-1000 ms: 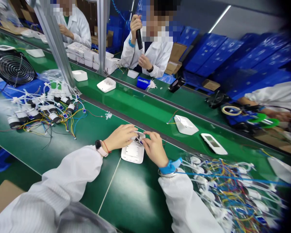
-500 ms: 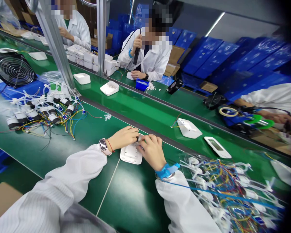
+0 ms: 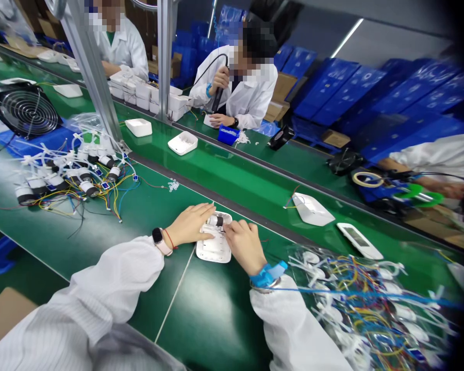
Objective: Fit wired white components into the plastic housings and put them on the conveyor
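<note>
A white plastic housing (image 3: 213, 251) lies open side up on the green worktop, with a small white-and-black cylindrical motor (image 3: 217, 220) in its far part. My left hand (image 3: 189, 224) rests against the housing's left side, fingers stretched out along the far edge and thumb apart over the near part. At the right side of the housing, my right hand (image 3: 245, 245) has its fingers curled together close to the motor. Whatever sits between those fingertips is hidden. A thin reddish wire shows just beyond the right hand.
Motors with tubes and wires (image 3: 73, 175) are heaped at left; bagged wired parts (image 3: 371, 304) lie at right. White housings (image 3: 313, 208) and a panel with a display window (image 3: 359, 241) sit on the green conveyor (image 3: 239, 175). A co-worker (image 3: 235, 82) holds a dark tool opposite.
My left hand has drawn back leftward and its fingers have straightened, uncovering the motor. My right hand's fingers have curled in at the housing's right side. Conveyor pieces have shifted right.
</note>
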Tool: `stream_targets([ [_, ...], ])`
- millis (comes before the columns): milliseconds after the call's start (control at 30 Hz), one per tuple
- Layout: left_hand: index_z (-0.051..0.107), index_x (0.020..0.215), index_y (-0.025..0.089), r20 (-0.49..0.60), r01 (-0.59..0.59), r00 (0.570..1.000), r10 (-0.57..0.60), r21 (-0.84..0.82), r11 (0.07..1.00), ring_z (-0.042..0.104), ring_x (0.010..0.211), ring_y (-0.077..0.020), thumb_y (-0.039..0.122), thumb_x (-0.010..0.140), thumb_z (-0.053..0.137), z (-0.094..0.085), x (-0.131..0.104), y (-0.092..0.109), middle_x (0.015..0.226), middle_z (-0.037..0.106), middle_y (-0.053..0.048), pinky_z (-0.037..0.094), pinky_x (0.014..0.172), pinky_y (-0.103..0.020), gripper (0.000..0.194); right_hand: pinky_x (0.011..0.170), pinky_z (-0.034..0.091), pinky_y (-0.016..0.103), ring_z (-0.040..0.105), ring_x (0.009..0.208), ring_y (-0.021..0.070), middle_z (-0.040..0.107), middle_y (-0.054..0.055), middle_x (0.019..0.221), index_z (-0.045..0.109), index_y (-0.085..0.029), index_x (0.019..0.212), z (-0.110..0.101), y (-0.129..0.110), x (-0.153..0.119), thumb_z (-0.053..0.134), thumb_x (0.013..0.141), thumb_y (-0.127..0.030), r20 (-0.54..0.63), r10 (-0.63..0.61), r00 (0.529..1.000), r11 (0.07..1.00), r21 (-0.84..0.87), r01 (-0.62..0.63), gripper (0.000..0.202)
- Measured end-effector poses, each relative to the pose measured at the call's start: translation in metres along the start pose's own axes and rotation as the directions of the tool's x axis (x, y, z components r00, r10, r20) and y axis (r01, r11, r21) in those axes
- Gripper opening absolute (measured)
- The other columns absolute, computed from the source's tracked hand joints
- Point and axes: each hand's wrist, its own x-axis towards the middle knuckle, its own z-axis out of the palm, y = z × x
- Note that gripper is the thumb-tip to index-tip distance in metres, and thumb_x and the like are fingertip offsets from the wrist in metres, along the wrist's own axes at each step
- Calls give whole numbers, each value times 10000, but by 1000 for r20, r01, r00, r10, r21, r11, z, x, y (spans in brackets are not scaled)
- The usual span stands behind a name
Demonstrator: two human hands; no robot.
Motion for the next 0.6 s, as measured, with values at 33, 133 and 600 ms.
stream_targets([
  [33, 317, 1343, 140, 4, 5, 1000, -5, -5, 1000, 315, 1294, -226, 503, 757, 568, 0, 0, 0, 1403, 369, -103, 288, 1022, -346, 733, 687, 249, 357, 420, 826, 218, 594, 86, 881, 616, -134, 1052, 2, -4, -3, 481, 860, -166, -10, 13, 1000, 1000, -16, -13, 238],
  [133, 334, 1337, 146, 14, 12, 1000, -12, -13, 1000, 311, 1295, -227, 481, 753, 581, -2, 2, 0, 1404, 372, -87, 294, 1022, -348, 717, 699, 259, 359, 417, 831, 225, 579, 107, 942, 575, -103, 1127, 8, -12, -13, 485, 856, -181, -43, 39, 998, 999, -33, -40, 296],
  [600, 384, 1302, 127, -15, -37, 999, 35, -164, 986, 342, 1278, -241, 362, 696, 668, 1, 3, -5, 1373, 406, -132, 292, 1050, -373, 710, 699, 245, 332, 423, 762, 180, 553, 53, 740, 669, -157, 787, 10, -5, -6, 485, 871, -251, -143, -2, 990, 994, 110, 17, 223],
])
